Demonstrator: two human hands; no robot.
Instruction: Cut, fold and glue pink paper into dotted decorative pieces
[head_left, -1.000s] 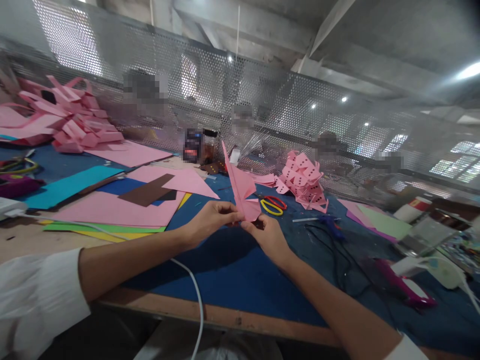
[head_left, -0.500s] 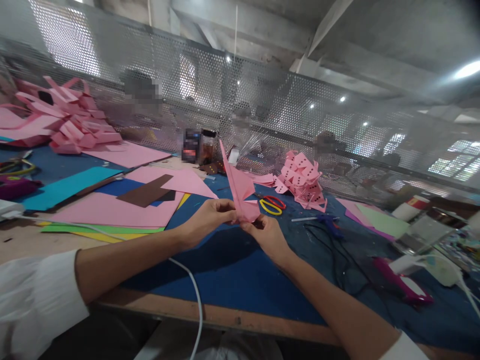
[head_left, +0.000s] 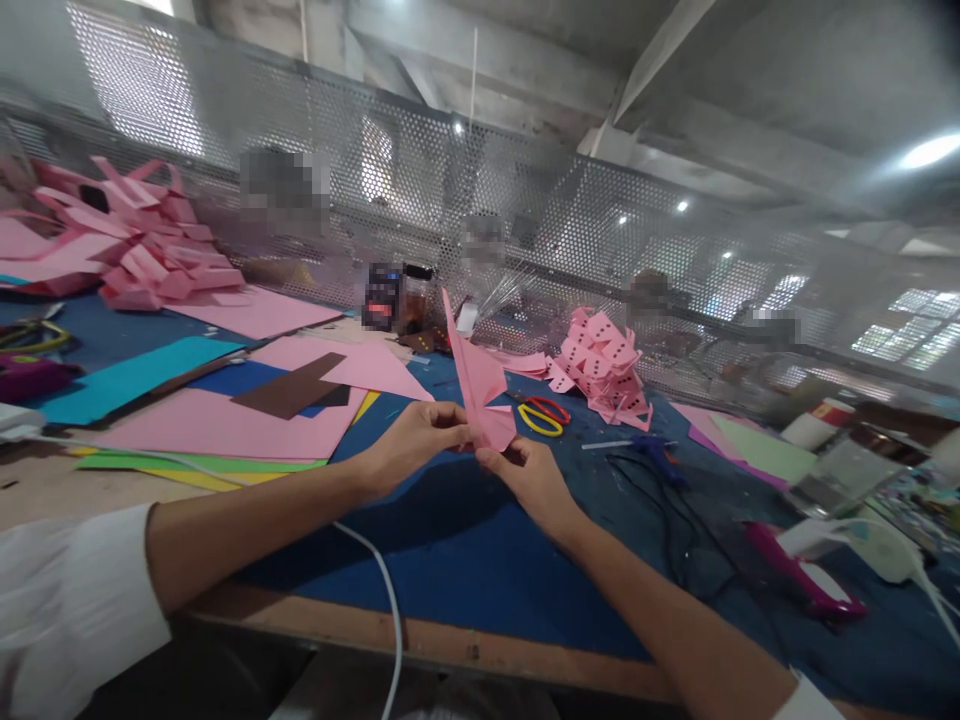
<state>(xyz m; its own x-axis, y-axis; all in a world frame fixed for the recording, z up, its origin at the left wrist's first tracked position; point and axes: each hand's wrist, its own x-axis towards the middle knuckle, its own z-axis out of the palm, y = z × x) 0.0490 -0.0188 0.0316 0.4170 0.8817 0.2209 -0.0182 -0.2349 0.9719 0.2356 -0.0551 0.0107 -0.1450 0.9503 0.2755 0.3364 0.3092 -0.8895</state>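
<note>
My left hand (head_left: pixel 416 440) and right hand (head_left: pixel 529 480) are both pinched shut on the bottom end of a pointed pink folded paper piece (head_left: pixel 478 385), and the 2 sets of fingertips are nearly touching. The left hand grips from the side and the right from underneath. The long axis runs up and away from me, tip leaning slightly left. It has crisp creases and a small flap at the base, and it's held just above the blue table mat (head_left: pixel 450 560).

It was a craft workshop: coloured paper sheets (head_left: pixel 225 420), scissors (head_left: pixel 541 415), glue gun (head_left: pixel 799 575) crowded the workbench (head_left: pixel 450 560).
</note>
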